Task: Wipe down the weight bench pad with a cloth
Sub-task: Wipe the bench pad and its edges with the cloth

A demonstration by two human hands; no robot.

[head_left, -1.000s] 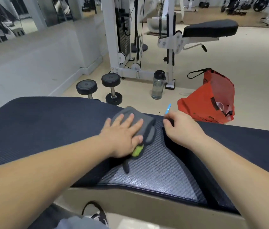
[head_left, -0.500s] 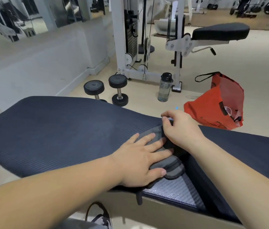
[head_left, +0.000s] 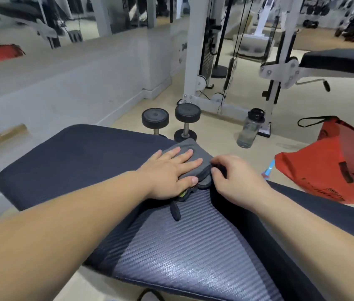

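A dark navy weight bench pad [head_left: 80, 161] with a grey textured middle panel [head_left: 184, 246] spans the lower view. A folded grey cloth [head_left: 195, 148] with a yellow-green tag lies on the pad near its far edge. My left hand [head_left: 169, 174] presses flat on the cloth, fingers spread. My right hand [head_left: 234, 179] sits just right of it, fingertips curled and pinching the cloth's right edge at the seam between panels. A dark strap hangs from under the cloth onto the grey panel.
On the floor beyond the bench stand two black dumbbells [head_left: 171, 120], a clear water bottle [head_left: 251, 129] and a red bag [head_left: 332, 164]. A white cable machine [head_left: 204, 61] and another padded seat [head_left: 341, 59] are farther back. A mirrored wall runs along the left.
My left hand has slid the cloth away from me, from the near edge back toward the far edge of the pad. My right hand stayed at the cloth's right edge. The view shifted left.
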